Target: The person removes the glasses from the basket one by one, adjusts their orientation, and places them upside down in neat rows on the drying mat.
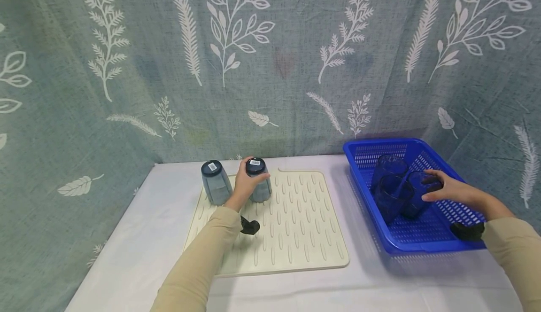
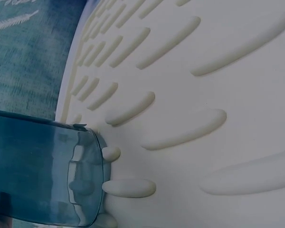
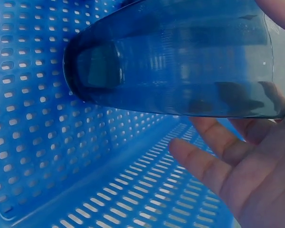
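Observation:
On the ribbed cream drying mat, a blue-tinted drinking glass stands upside down, a label on its dark base. My left hand holds it near that base, thumb on the near side. Its rim meets the mat's ridges in the left wrist view. A second upturned glass stands just to the left. Inside the blue basket, my right hand has thumb and fingers around the rim end of an upright blue glass. Two more glasses stand beside it.
The basket has perforated walls and a raised rim, at the right of the white-covered table. A leaf-patterned grey-green cloth hangs behind and along the sides. Dark straps are at both wrists.

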`<action>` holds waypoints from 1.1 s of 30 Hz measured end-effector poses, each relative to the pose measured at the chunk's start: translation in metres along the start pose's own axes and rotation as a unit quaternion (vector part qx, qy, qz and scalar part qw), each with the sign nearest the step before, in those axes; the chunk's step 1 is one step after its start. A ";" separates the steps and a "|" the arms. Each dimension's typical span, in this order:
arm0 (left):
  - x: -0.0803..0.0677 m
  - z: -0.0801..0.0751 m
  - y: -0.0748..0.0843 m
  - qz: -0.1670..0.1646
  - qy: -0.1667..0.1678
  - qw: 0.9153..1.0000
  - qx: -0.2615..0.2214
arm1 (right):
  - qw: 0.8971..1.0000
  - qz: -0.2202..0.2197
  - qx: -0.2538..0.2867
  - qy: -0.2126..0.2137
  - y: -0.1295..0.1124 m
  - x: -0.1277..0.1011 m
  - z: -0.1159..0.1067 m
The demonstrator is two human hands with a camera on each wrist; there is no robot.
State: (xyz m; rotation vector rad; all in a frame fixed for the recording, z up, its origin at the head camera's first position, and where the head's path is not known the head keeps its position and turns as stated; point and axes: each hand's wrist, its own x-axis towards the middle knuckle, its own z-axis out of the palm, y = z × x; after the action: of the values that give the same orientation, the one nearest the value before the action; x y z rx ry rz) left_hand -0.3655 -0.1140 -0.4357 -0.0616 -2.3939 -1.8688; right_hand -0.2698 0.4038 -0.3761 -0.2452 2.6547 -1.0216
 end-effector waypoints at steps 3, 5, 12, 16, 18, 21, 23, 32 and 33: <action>0.000 0.000 0.000 0.002 0.001 1.000 0.000 | 1.000 -0.003 0.011 -0.009 0.003 0.000 0.000; 0.001 0.000 0.000 0.003 0.001 1.000 0.001 | 1.000 -0.004 0.016 -0.013 0.005 0.001 0.000; -0.002 -0.001 0.006 0.003 -0.007 1.000 -0.006 | 1.000 -0.016 0.014 0.005 0.006 0.002 0.001; -0.002 -0.002 0.006 0.011 -0.011 1.000 -0.011 | 1.000 -0.023 0.009 0.019 0.006 0.001 0.000; -0.001 -0.002 0.005 0.011 -0.011 1.000 -0.012 | 0.999 -0.026 0.004 0.023 0.005 0.001 0.000; 0.002 0.000 0.001 0.014 -0.009 1.000 -0.007 | 0.999 -0.026 -0.007 0.032 0.004 0.001 0.000; 0.003 0.000 0.001 0.014 -0.009 1.000 -0.006 | 0.999 -0.023 -0.013 0.038 0.002 0.000 0.000; 0.003 -0.001 0.000 0.019 -0.012 1.000 -0.008 | 0.998 -0.024 -0.018 0.054 -0.009 -0.003 -0.009; 0.003 -0.001 0.000 0.018 -0.013 1.000 -0.006 | 0.998 -0.023 -0.024 0.055 -0.010 -0.004 -0.010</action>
State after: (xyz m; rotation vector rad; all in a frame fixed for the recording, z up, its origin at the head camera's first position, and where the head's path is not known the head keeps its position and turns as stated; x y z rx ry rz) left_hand -0.3687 -0.1153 -0.4352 -0.1311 -2.3821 -1.8773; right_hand -0.2691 0.4036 -0.3611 -0.2682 2.7868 -1.0139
